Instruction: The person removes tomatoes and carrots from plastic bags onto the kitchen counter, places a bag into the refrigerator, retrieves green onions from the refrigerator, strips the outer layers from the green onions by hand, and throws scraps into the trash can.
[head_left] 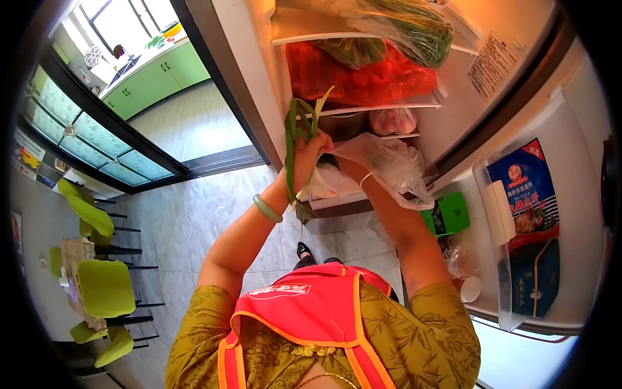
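Observation:
In front of the open fridge, my left hand (310,150) is closed round a small bunch of long green scallion-like leaves (299,133), which hang down past my wrist. My right hand (353,170) reaches into the lower part of the fridge beside a clear plastic bag (389,165). The bag drapes over that wrist, and the fingers are hidden, so I cannot see what they hold. More clear plastic with something pale (327,181) lies between the two hands.
Above, fridge shelves hold a red bag (363,74) and wrapped greens (414,32). A bagged pinkish item (392,121) sits lower. The open door at right carries a blue packet (526,188) and a green box (450,214). Green chairs (107,288) stand at left.

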Motion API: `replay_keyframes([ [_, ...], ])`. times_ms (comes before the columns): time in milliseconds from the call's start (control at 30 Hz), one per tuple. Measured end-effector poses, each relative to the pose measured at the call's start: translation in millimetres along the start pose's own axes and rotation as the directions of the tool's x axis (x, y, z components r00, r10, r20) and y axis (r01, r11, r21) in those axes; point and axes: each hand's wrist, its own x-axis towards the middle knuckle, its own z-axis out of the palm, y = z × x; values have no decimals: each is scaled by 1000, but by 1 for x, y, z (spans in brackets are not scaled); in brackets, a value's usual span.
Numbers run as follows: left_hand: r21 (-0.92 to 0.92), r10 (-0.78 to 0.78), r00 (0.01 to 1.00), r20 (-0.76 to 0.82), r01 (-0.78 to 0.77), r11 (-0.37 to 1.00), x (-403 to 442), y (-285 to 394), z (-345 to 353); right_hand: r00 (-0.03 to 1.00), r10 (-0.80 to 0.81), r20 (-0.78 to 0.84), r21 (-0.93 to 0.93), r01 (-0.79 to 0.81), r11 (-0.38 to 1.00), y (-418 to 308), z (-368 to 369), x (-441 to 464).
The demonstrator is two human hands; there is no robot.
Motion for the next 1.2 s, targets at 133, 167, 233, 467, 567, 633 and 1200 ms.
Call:
replay_keyframes([
  [133,60,14,1000,2,-14,998,-2,4,-2,984,-95,-149,43,103,994,11,-14,-13],
  [167,39,29,1000,-2,-28,999,-1,2,-2,938,-163,-305,108,204,973,21,-1,-15],
  [233,13,43,999,-9,-43,999,1,0,-2,763,-224,-606,194,415,889,38,7,-27],
  [467,43,31,999,-17,-30,999,-2,5,5,914,70,-400,213,18,977,50,0,-104],
  [567,99,55,998,0,-55,994,-2,7,5,970,126,-208,379,-38,924,48,-21,-123],
  [633,124,78,997,10,-79,989,-1,7,3,984,129,-124,474,-55,879,53,-28,-131],
  [1200,-13,-11,999,-32,11,1000,-4,6,3,966,114,-231,709,87,700,23,-18,-81],
])
